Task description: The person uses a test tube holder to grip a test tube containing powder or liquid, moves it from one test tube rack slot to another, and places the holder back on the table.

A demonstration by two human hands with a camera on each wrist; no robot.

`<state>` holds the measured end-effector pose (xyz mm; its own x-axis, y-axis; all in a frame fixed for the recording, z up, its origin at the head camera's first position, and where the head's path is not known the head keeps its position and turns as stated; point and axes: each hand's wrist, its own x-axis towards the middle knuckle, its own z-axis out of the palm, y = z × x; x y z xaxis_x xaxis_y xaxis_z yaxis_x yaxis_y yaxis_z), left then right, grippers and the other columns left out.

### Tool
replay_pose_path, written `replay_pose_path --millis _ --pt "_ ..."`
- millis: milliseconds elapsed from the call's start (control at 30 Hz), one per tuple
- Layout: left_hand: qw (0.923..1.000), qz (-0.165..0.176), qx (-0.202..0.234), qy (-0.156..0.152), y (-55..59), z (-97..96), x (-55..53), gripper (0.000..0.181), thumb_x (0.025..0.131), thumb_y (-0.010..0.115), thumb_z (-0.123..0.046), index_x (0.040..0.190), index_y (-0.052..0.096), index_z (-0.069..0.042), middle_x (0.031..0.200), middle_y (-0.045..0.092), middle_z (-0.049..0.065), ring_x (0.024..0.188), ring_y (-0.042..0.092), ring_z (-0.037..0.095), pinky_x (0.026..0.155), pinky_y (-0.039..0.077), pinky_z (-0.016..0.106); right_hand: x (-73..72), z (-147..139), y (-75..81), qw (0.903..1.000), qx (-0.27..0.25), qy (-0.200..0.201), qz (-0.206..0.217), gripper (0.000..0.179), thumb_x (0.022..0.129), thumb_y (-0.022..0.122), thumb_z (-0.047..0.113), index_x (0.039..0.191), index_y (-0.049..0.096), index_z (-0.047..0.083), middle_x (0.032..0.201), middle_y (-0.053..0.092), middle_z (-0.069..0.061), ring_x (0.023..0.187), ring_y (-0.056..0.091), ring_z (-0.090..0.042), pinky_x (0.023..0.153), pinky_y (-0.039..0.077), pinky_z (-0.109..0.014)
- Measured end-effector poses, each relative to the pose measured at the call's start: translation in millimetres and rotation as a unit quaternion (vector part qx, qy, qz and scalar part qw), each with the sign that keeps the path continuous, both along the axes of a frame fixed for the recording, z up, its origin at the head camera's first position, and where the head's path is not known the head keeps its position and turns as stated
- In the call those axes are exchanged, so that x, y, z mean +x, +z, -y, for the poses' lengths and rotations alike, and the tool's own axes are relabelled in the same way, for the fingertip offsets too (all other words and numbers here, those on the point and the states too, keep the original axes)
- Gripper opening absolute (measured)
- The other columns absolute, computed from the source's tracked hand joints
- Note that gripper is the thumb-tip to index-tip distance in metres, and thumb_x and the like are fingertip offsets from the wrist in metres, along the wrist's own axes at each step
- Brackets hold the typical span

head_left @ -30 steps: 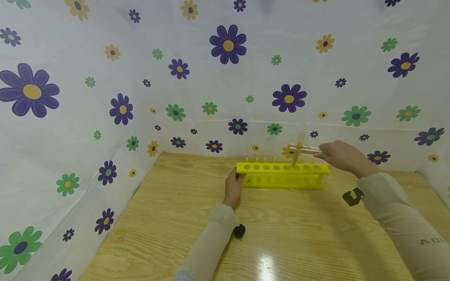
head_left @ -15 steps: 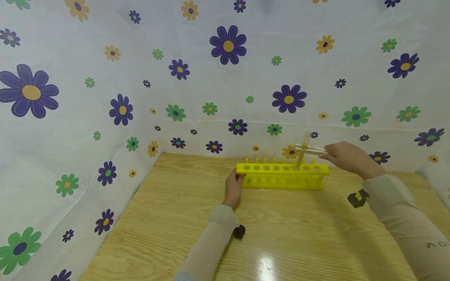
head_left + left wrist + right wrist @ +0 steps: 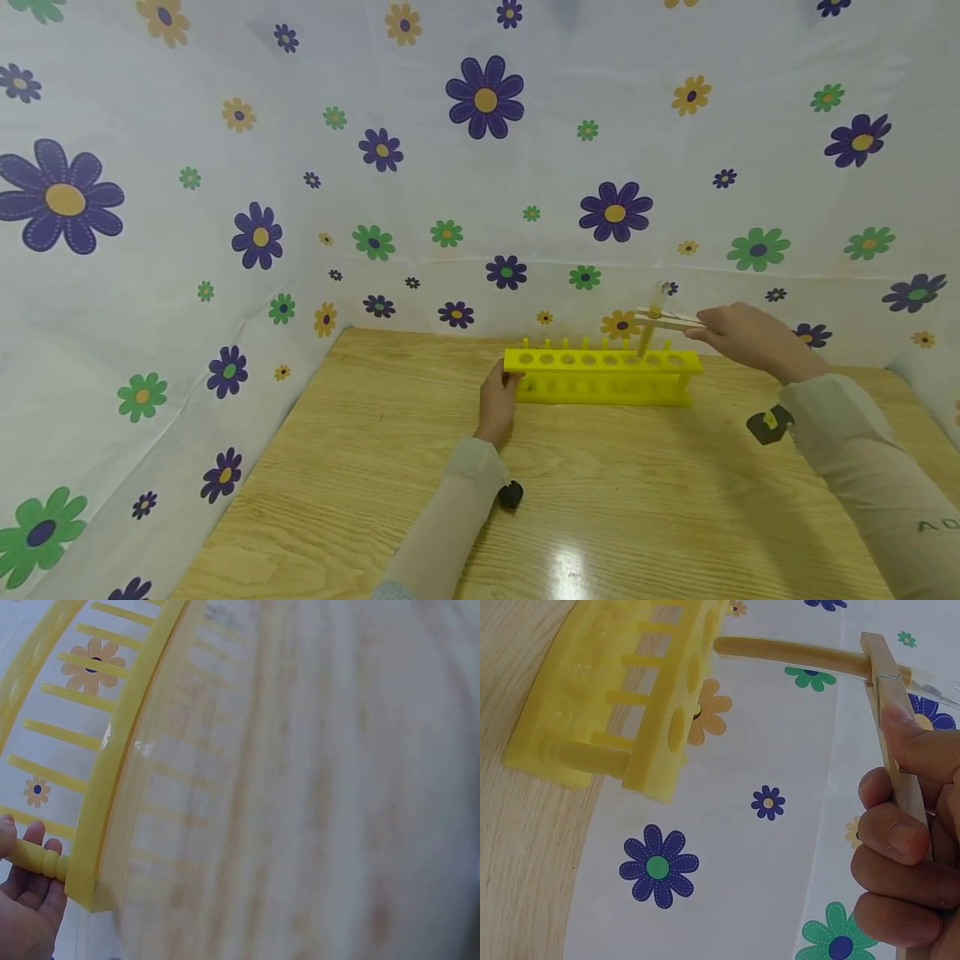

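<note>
My left hand (image 3: 498, 403) grips the left end post of a yellow test tube rack (image 3: 600, 360); in the left wrist view the fingers (image 3: 34, 874) curl round that post. My right hand (image 3: 757, 337) holds a wooden test tube clamp (image 3: 678, 322), its fingers wrapped round the handle in the right wrist view. Pinched in the clamp is a glass test tube (image 3: 795, 656) with yellow-brown liquid, tilted a little in the head view. Its rounded bottom lies close over the rack's top row of holes, toward the right end. The right palm is mostly hidden.
The rack stands on a wood-grain table (image 3: 420, 483) near its back edge. Behind and to the left hangs a white cloth (image 3: 300, 150) printed with flowers. Short yellow pegs (image 3: 64, 735) line the rack's back side.
My right hand has moved a little to the right with the clamp and tube, so the tube's bottom shifts rightward along the holes. My left hand and the rack have stayed put.
</note>
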<state>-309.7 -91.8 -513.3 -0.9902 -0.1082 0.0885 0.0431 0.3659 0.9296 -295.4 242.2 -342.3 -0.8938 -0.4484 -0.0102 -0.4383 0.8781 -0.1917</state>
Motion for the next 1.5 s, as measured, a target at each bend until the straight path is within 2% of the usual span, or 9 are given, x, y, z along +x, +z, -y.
replay_pose_path --millis 533,833,967,1067,1133,1333,1500 --pt "1.0000 -0.003 0.000 0.000 0.8 0.2 1.1 0.018 0.100 0.044 -0.014 0.111 0.057 -0.009 0.109 0.062 0.009 0.096 0.055 0.019 0.085 0.048 0.032 1.3 -3 0.8 1.0000 0.002 0.004 -0.006 0.053 0.099 0.046 0.033 0.123 0.052 -0.014 0.114 0.061 -0.032 0.101 0.060 -0.045 0.089 0.045 -0.057" --pt "1.0000 -0.003 -0.005 -0.004 1.0 0.7 1.1 0.018 0.100 0.044 -0.015 0.112 0.057 -0.009 0.109 0.063 0.009 0.095 0.055 0.019 0.083 0.048 0.031 1.4 -5 -0.3 0.9999 -0.009 0.003 -0.009 0.046 0.098 0.048 0.031 0.117 0.058 -0.010 0.108 0.064 -0.029 0.096 0.063 -0.041 0.087 0.047 -0.055" --pt "1.0000 -0.003 -0.008 -0.004 0.9 0.8 1.2 0.018 0.100 0.044 -0.014 0.113 0.057 -0.009 0.109 0.063 0.008 0.095 0.055 0.018 0.083 0.048 0.030 2.0 -6 0.7 0.9999 -0.013 0.002 -0.008 0.040 0.098 0.049 0.029 0.108 0.062 -0.008 0.095 0.069 -0.021 0.081 0.065 -0.031 0.080 0.051 -0.050" --pt "0.9999 -0.003 -0.009 -0.004 0.9 0.8 1.3 0.018 0.100 0.044 -0.014 0.112 0.057 -0.009 0.109 0.063 0.009 0.095 0.056 0.019 0.083 0.048 0.031 1.8 -7 1.1 0.9999 -0.016 0.002 -0.007 0.033 0.098 0.050 0.027 0.100 0.064 -0.003 0.083 0.068 -0.010 0.070 0.060 -0.018 0.071 0.051 -0.044" --pt "1.0000 -0.003 -0.007 -0.003 0.7 0.7 1.3 0.018 0.100 0.044 -0.014 0.112 0.057 -0.009 0.109 0.063 0.009 0.095 0.056 0.019 0.083 0.049 0.031 1.6 -8 1.1 0.9999 -0.017 0.001 -0.003 0.031 0.098 0.050 0.025 0.097 0.064 -0.002 0.079 0.065 -0.006 0.067 0.057 -0.015 0.068 0.050 -0.042" --pt "1.0000 -0.007 -0.001 -0.004 -1.6 1.5 0.0 0.017 0.100 0.044 -0.014 0.111 0.057 -0.009 0.108 0.063 0.008 0.094 0.055 0.018 0.083 0.048 0.031 1.0 -10 -0.1 0.9998 -0.017 -0.007 0.006 0.030 0.097 0.050 0.025 0.098 0.063 -0.002 0.078 0.065 -0.005 0.066 0.054 -0.013 0.067 0.049 -0.041" --pt "0.9999 -0.009 -0.002 -0.005 -1.7 1.4 -0.4 0.017 0.100 0.044 -0.013 0.111 0.056 -0.009 0.107 0.063 0.008 0.093 0.055 0.018 0.083 0.048 0.030 0.7 -12 -1.0 0.9999 -0.013 -0.007 0.007 0.036 0.098 0.049 0.028 0.104 0.062 -0.004 0.084 0.068 -0.009 0.069 0.059 -0.016 0.072 0.051 -0.046"
